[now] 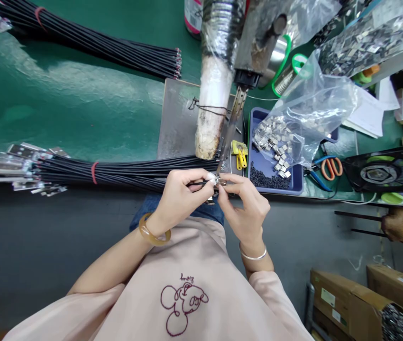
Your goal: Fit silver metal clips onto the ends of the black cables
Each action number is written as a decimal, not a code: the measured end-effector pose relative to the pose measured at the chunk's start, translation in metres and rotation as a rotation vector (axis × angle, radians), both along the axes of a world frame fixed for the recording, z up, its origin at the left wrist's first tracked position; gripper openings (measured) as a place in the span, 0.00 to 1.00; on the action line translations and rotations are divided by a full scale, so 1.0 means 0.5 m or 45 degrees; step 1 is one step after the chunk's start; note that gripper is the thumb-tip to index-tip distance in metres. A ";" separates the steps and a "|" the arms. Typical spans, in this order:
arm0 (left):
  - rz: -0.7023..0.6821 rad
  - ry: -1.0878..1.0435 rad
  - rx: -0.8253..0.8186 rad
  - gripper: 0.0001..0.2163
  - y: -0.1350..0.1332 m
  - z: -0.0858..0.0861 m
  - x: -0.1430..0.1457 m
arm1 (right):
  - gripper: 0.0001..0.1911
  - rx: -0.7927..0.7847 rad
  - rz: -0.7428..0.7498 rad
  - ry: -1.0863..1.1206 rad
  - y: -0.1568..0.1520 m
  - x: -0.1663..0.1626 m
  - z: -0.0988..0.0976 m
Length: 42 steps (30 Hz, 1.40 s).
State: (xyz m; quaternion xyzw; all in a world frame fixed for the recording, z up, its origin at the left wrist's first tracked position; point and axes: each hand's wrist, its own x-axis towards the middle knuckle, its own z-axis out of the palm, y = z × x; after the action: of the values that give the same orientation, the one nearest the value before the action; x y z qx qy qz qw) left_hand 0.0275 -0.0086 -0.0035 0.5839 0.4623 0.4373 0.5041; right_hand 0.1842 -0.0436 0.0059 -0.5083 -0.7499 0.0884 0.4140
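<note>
My left hand [180,196] pinches the end of a thin black cable [196,182] just below the table edge. My right hand [246,203] meets it fingertip to fingertip, pinched on a small metal clip [219,180] at the cable's tip. Both hands hover over my lap, in front of a bundle of black cables [123,171] tied with a red band. The bundle's far ends carry flat metal plates [27,166]. Directly above my fingers hangs the narrow metal tip of a bench tool [235,111].
A blue tray [296,182] holds small metal clips, black bits and a plastic bag. A second cable bundle [98,42] lies at the back left on the green mat. Orange-handled scissors [329,166], a black fan [382,173], yellow clip [239,154] and cardboard boxes [351,298] sit right.
</note>
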 end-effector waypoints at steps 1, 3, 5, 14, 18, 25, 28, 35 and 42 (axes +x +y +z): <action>-0.027 0.006 0.019 0.07 0.000 -0.001 -0.002 | 0.07 -0.006 -0.008 0.027 -0.002 0.001 -0.001; -0.074 0.025 0.049 0.08 -0.001 -0.003 -0.007 | 0.05 -0.045 -0.047 0.103 -0.005 0.002 -0.004; -0.111 0.048 0.072 0.08 0.000 -0.003 -0.013 | 0.03 -0.127 -0.119 0.198 -0.007 0.005 -0.005; -0.394 0.100 0.134 0.07 0.015 -0.010 -0.045 | 0.08 -0.642 -0.015 0.423 0.006 0.019 -0.002; -0.422 -0.026 -0.005 0.06 0.015 -0.010 -0.048 | 0.03 -0.517 0.117 0.392 0.009 0.023 -0.007; -0.334 -0.048 -0.089 0.09 0.008 -0.009 -0.032 | 0.07 -0.047 0.075 0.093 0.002 0.026 -0.028; -0.312 0.016 -0.010 0.07 0.009 -0.010 -0.032 | 0.07 -0.043 -0.160 0.263 -0.015 0.032 -0.032; -0.332 0.120 0.149 0.08 0.013 -0.008 -0.037 | 0.06 -0.144 -0.093 -0.131 -0.026 0.021 -0.002; -0.318 0.095 0.069 0.05 0.012 -0.008 -0.035 | 0.08 -0.334 -0.060 -0.004 -0.013 -0.003 -0.015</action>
State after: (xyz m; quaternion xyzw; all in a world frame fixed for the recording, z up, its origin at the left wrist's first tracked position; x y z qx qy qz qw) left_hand 0.0101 -0.0027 -0.0076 0.6663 0.3925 0.3612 0.5212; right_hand 0.1825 -0.0500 -0.0016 -0.5759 -0.7204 0.1751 0.3446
